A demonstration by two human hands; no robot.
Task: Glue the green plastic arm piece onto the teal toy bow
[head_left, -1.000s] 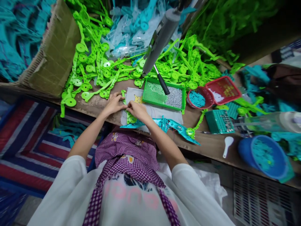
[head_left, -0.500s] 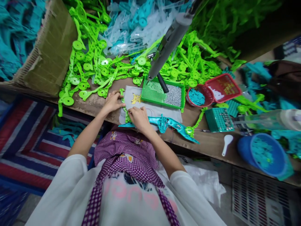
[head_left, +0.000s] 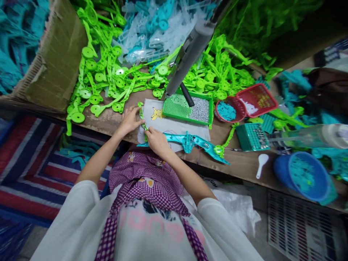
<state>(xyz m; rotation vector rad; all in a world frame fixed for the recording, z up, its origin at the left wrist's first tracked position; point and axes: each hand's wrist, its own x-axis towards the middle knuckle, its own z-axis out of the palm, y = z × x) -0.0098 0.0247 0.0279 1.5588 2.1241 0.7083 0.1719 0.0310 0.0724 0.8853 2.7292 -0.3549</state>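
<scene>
My left hand (head_left: 129, 119) rests on a long green plastic part (head_left: 141, 113) that lies on a white cloth (head_left: 174, 127) with a yellow cartoon figure, fingers curled on the part's upper stretch. My right hand (head_left: 154, 140) is closed over the lower end of the same part, near the bench's front edge. Just right of that hand lies a teal plastic part (head_left: 195, 142) with thin wires on it. A grey tool (head_left: 190, 50) with a black tip hangs above a green tray (head_left: 178, 108).
A heap of green parts (head_left: 108, 79) covers the back of the wooden bench (head_left: 241, 165). To the right stand a red bowl (head_left: 228, 111), red basket (head_left: 257, 99), small green basket (head_left: 251, 137), white scoop (head_left: 261, 164) and blue bucket (head_left: 301, 175). A cardboard box (head_left: 57, 58) sits left.
My right hand has slid down along the green part toward the bench's front edge, away from the left hand. The left hand stays on the part's upper stretch.
</scene>
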